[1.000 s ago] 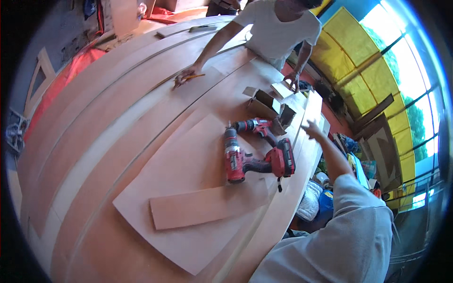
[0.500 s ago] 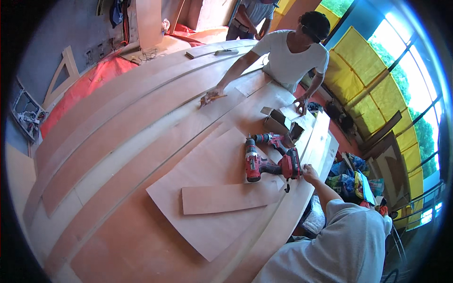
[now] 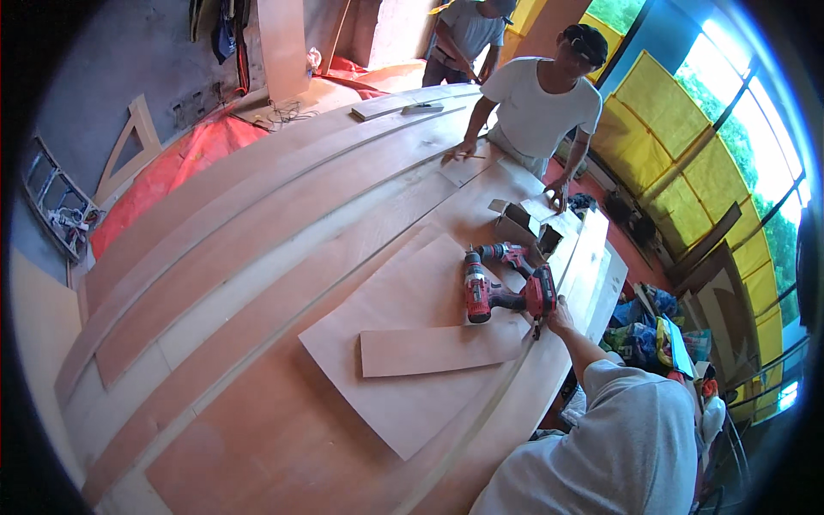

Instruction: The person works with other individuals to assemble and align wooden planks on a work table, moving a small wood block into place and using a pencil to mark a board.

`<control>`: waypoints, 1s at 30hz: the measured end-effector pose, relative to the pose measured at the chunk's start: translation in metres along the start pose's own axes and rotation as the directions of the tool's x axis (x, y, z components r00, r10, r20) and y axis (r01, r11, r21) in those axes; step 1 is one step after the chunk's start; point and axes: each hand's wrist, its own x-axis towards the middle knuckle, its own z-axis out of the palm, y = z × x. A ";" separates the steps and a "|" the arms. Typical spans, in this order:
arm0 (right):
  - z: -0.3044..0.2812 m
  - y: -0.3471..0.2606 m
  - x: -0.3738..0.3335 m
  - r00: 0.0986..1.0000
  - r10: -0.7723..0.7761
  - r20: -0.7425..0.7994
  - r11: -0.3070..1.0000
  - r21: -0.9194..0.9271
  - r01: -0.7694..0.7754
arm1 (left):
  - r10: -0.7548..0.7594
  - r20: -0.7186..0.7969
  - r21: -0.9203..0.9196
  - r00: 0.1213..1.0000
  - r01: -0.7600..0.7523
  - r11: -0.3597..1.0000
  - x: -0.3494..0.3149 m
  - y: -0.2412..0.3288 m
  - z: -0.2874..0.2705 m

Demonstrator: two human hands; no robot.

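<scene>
My right hand (image 3: 560,317) rests at the near edge of a long plywood-covered surface (image 3: 249,442), beside the battery end of a red cordless drill (image 3: 506,298). Its fingers are too small and partly hidden to read. My left hand is out of view. A second red drill (image 3: 512,255) lies just beyond the first. Under them is a large loose sheet of thin plywood (image 3: 343,336), with a narrow plywood strip (image 3: 438,350) on top. An opened cardboard box (image 3: 516,222) stands past the drills.
Across the surface a co-worker in a white shirt (image 3: 541,107) stands with a thin stick-like thing in one hand. Another person (image 3: 468,39) is farther back. Small pieces (image 3: 422,109) lie on the far strips. Bags (image 3: 635,330) and boards (image 3: 721,300) crowd the right side.
The co-worker has straightened up and drawn the hand with the thin thing back toward the body. My view has shifted slightly; my right hand stays at the edge near the drill.
</scene>
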 end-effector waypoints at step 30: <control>0.008 -0.029 -0.005 0.954 0.272 0.127 0.955 0.083 -0.284 | -0.147 0.427 0.201 0.892 0.065 0.978 -0.140 0.225 0.128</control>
